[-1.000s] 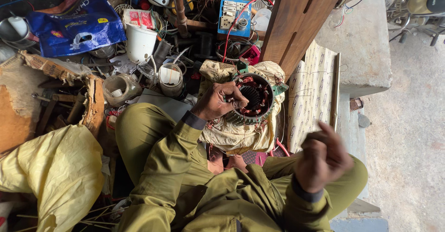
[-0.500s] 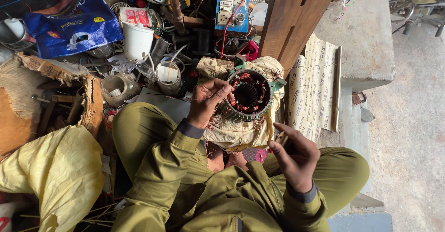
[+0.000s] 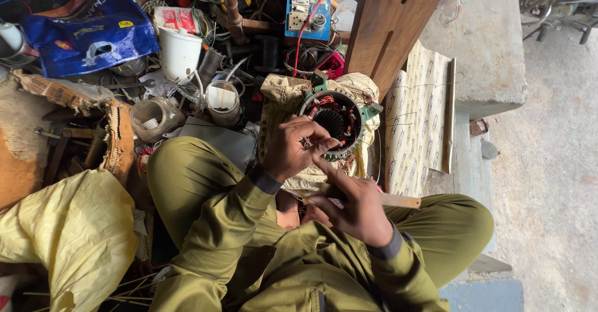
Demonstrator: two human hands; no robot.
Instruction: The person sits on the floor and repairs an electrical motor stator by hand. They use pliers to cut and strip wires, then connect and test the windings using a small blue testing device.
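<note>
**Both hands meet at the motor stator in the lap**

Nearest me, my right hand [image 3: 360, 209] is curled loosely, index finger stretched toward the stator; a pale wooden stick [image 3: 391, 199] lies under or through it, but I cannot tell whether the fingers truly grip it. My left hand [image 3: 293, 148] sits at the near rim of the motor stator [image 3: 333, 125], fingers bent into the copper windings, seemingly pinching fine wire, too thin to confirm. The stator rests on a tan cloth [image 3: 279, 97] over my crossed legs, tilted toward me, probably so the slots face my fingers. My palms and the stator's near edge are hidden. Beyond lie a white plastic cup [image 3: 179, 53], a blue socket board [image 3: 305, 9] and a leaning wooden plank [image 3: 389, 22], cut off above.
</note>
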